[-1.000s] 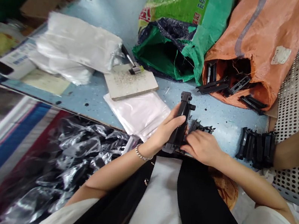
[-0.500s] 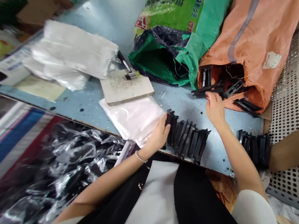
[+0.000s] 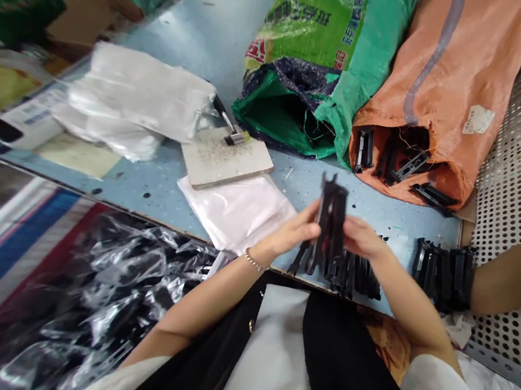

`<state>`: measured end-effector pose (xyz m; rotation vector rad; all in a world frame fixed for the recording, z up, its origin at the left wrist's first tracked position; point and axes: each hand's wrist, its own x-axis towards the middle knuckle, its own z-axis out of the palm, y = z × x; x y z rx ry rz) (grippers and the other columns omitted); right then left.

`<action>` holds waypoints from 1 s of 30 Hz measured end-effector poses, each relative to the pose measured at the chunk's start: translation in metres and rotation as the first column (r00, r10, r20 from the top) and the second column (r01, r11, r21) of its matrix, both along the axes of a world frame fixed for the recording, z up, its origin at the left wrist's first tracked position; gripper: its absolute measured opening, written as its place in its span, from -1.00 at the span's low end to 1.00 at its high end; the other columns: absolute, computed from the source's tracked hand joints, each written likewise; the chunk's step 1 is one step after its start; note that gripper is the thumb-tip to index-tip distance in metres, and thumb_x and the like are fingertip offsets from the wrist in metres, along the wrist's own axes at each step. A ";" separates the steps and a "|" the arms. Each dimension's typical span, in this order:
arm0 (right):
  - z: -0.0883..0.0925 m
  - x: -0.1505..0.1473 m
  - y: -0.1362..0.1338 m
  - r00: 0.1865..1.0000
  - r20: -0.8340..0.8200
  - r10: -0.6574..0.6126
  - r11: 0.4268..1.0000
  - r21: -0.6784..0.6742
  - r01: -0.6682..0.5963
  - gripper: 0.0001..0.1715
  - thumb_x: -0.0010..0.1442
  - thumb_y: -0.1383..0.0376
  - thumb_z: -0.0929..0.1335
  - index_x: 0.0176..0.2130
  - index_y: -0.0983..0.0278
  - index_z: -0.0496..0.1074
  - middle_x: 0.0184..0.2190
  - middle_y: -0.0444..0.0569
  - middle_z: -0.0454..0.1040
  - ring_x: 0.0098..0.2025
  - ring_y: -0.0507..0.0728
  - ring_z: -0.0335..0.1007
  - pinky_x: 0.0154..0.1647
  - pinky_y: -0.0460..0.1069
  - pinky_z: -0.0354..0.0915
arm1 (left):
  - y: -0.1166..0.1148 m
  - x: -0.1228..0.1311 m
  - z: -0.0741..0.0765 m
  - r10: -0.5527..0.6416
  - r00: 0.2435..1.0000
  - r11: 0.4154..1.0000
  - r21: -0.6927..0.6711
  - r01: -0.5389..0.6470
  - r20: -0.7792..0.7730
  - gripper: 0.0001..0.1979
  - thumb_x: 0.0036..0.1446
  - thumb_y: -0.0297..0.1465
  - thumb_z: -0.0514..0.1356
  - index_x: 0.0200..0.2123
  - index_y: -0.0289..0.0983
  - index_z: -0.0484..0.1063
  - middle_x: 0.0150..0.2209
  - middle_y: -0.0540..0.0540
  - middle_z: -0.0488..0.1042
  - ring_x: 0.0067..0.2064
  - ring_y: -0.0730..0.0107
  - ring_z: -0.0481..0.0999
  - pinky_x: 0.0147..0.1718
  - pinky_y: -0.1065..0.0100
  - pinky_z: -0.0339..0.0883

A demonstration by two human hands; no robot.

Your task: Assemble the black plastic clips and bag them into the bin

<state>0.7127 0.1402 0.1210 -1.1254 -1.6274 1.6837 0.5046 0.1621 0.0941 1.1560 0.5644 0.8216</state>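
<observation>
The left hand (image 3: pixel 292 228) and right hand (image 3: pixel 362 237) hold a bundle of black plastic parts (image 3: pixel 329 223) upright between them, fingers closed on its two sides; the bundle is slightly blurred; a row of black parts (image 3: pixel 349 278) lies just below it, at the near edge of the blue table (image 3: pixel 400 222); a stack (image 3: pixel 439 276) stands to the right; loose parts (image 3: pixel 398 165) lie in the mouth of an orange sack (image 3: pixel 442 65), far right; a green sack (image 3: pixel 318 31) lies beside it; a white bag (image 3: pixel 232 213) lies left of the hands, near a board (image 3: pixel 223 161) carrying a hammer (image 3: pixel 233 136); a bracelet (image 3: pixel 254 261) circles the left wrist.
</observation>
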 end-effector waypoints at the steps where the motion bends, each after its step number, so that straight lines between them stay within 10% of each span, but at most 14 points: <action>1: 0.000 -0.007 -0.011 0.999 -0.004 0.038 0.998 -0.047 -0.038 -0.01 0.21 -0.45 0.09 -0.05 0.28 0.52 -0.25 0.05 0.60 -0.19 0.21 0.55 -0.15 0.10 0.45 | 0.000 0.002 0.006 -0.047 0.999 0.998 -0.037 0.048 0.021 -0.31 0.17 0.03 0.27 0.25 -0.20 0.33 0.15 -0.28 0.49 0.21 -0.06 0.47 0.17 -0.05 0.38; 6: 0.024 -0.002 -0.025 0.782 0.576 -0.238 0.957 0.277 0.087 -0.43 0.40 -0.13 0.21 -0.19 0.24 0.51 -0.25 0.04 0.59 -0.19 0.20 0.50 -0.11 0.09 0.36 | -0.017 0.008 0.018 0.092 0.992 0.996 0.000 -0.092 -0.088 -0.43 0.23 -0.22 0.27 0.24 -0.22 0.21 0.10 -0.23 0.51 0.09 0.10 0.55 0.15 -0.01 0.37; 11: 0.047 0.005 -0.015 0.644 0.604 -0.469 0.746 0.661 -0.077 -0.52 0.44 -0.03 0.17 -0.18 0.25 0.44 -0.18 0.16 0.52 -0.11 0.27 0.40 -0.08 0.13 0.32 | -0.033 0.007 0.027 0.209 0.939 0.966 0.209 -0.154 -0.273 -0.27 0.21 -0.34 0.25 0.34 -0.20 -0.03 0.12 -0.23 0.40 0.07 0.12 0.49 0.13 0.00 0.36; 14: 0.038 -0.004 -0.010 0.762 0.493 -0.420 0.776 0.631 0.019 -0.46 0.44 -0.09 0.14 -0.33 0.21 0.36 -0.35 0.05 0.46 -0.25 0.20 0.36 -0.19 0.08 0.31 | -0.037 0.008 0.031 0.202 0.931 0.963 0.233 -0.133 -0.302 -0.29 0.21 -0.34 0.23 0.34 -0.21 -0.02 0.16 -0.26 0.35 0.13 0.05 0.45 0.16 -0.03 0.33; 19: 0.018 -0.023 -0.017 0.904 0.234 -0.357 0.926 0.217 0.310 -0.29 0.41 -0.24 0.02 -0.38 0.19 0.29 -0.56 -0.15 0.29 -0.52 0.07 0.22 -0.47 -0.02 0.21 | -0.028 0.004 0.027 0.220 0.943 0.972 0.140 -0.190 -0.249 -0.33 0.18 -0.29 0.27 0.28 -0.18 0.06 0.08 -0.21 0.40 0.04 0.11 0.51 0.06 0.04 0.42; 22: 0.020 -0.031 -0.033 0.861 0.437 -0.259 0.914 0.400 0.071 -0.32 0.39 -0.24 0.13 -0.29 0.23 0.41 -0.40 -0.01 0.46 -0.34 0.14 0.37 -0.31 0.02 0.27 | -0.020 -0.001 0.028 0.231 0.953 0.967 -0.060 -0.247 -0.198 -0.40 0.23 -0.24 0.25 0.24 -0.14 0.06 -0.13 -0.09 0.45 -0.28 0.33 0.54 -0.24 0.20 0.49; 26: 0.019 -0.043 -0.053 0.691 0.697 -0.192 0.757 0.553 -0.349 -0.47 0.41 -0.08 0.25 -0.28 0.27 0.50 -0.30 0.14 0.54 -0.21 0.23 0.41 -0.21 0.07 0.26 | -0.016 -0.001 0.033 0.200 0.969 0.945 -0.233 -0.230 -0.144 -0.39 0.23 -0.19 0.26 0.23 -0.12 0.05 -0.33 0.02 0.43 -0.44 0.39 0.48 -0.44 0.31 0.41; 30: 0.008 -0.053 -0.053 0.731 0.673 -0.114 0.872 0.421 -0.251 -0.56 0.47 0.11 0.20 -0.29 0.28 0.48 -0.34 0.06 0.57 -0.29 0.15 0.46 -0.26 0.02 0.25 | -0.022 0.001 0.029 0.273 0.949 0.937 -0.179 -0.299 -0.157 -0.40 0.23 -0.19 0.26 0.23 -0.11 0.05 -0.30 0.02 0.43 -0.41 0.41 0.48 -0.38 0.30 0.44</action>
